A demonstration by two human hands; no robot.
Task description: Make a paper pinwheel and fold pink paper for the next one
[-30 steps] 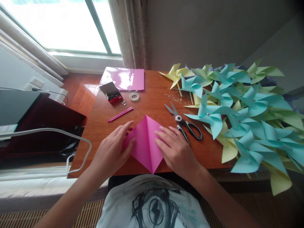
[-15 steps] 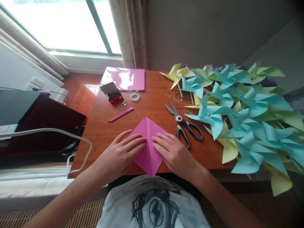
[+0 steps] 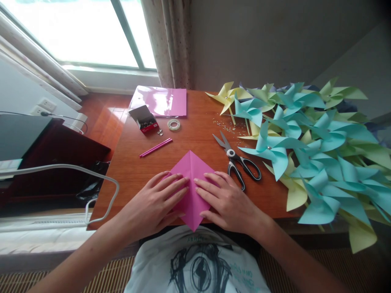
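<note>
A square of pink paper (image 3: pixel 191 183) lies cornerwise on the wooden table, a crease running through its middle from the far corner to the near one. Its near corner reaches past the table's front edge. My left hand (image 3: pixel 166 195) rests over the left side of the sheet, fingers stretched out and pointing inward. Over the right side lies my right hand (image 3: pixel 224 197), its fingers spread flat on the paper. Both thumbs show near the lower edges. The side corners are hidden beneath my hands. Black-and-grey scissors (image 3: pixel 232 154) lie partly opened just beyond my right hand.
Several paper pinwheels (image 3: pixel 271 146) crowd the right side. Two pink sticks (image 3: pixel 156 147), a tape roll (image 3: pixel 174 125), a small box of metal pieces (image 3: pixel 147 122) and a pink paper pack (image 3: pixel 165 101) lie toward the back left. Tiny bits (image 3: pixel 229 126) are scattered near the scissors.
The pink paper has shifted slightly toward me and straightened a little. Both thumbs have come into sight at its lower edges, and my right fingers have spread.
</note>
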